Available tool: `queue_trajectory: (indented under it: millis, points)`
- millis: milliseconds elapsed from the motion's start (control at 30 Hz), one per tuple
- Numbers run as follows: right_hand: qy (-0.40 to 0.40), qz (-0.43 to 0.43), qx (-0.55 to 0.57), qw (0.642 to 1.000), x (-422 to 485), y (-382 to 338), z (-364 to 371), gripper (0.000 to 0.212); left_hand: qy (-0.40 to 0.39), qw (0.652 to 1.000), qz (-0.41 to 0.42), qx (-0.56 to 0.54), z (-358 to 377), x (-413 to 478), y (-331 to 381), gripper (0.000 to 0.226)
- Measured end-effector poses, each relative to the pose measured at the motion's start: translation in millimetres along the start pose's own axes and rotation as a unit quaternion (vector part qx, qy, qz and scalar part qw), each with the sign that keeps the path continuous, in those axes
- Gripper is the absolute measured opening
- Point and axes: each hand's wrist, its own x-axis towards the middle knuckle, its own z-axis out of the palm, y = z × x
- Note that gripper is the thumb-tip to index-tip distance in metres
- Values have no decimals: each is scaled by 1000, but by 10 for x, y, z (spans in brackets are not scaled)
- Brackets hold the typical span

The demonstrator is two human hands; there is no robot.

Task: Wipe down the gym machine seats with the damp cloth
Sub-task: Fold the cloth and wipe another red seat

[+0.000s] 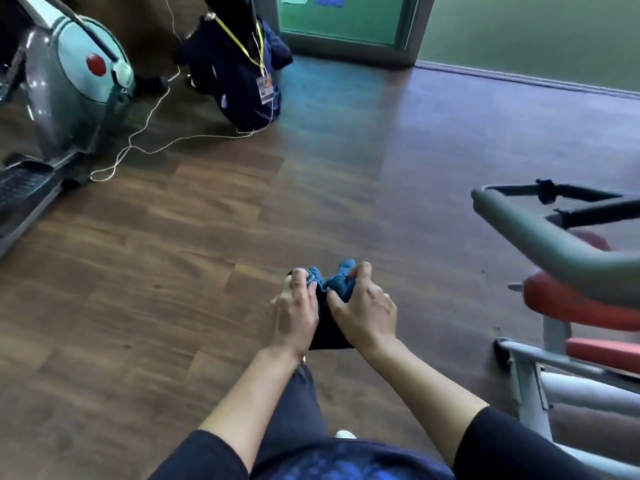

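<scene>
A crumpled blue cloth (332, 280) is bunched between both hands, low over the wooden floor at the centre of the head view. My left hand (298, 310) grips its left side with curled fingers. My right hand (363, 306) pinches its right side between thumb and fingers. A dark object sits under the hands, mostly hidden. At the right stands a gym machine with a red padded seat (571, 303) and a grey-green curved bar (540, 237) above it, well to the right of the hands.
An elliptical trainer (69, 84) stands at the far left with a white cable (145, 147) trailing on the floor. A dark backpack with a yellow lanyard (239, 74) sits at the back. A green wall and door frame (353, 36) close the far side.
</scene>
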Motion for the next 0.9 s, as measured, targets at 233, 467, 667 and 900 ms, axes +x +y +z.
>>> queue_trajectory:
  millis: [233, 467, 667, 900]
  points:
    - [57, 72, 12, 996, 1699, -345, 2, 37, -78, 993, 81, 41, 335, 1931, -41, 32]
    - [130, 177, 47, 975, 3091, -539, -344, 40, -155, 966, 194, 71, 673, 3634, 330, 23]
    - [188, 265, 66, 944, 4120, -168, -700, 50, -225, 937, 259, 74, 1330, 4674, 948, 32]
    - [229, 321, 73, 916, 5249, 563, -1414, 44, -286, 903, 310, 84, 2234, 5653, 2000, 32]
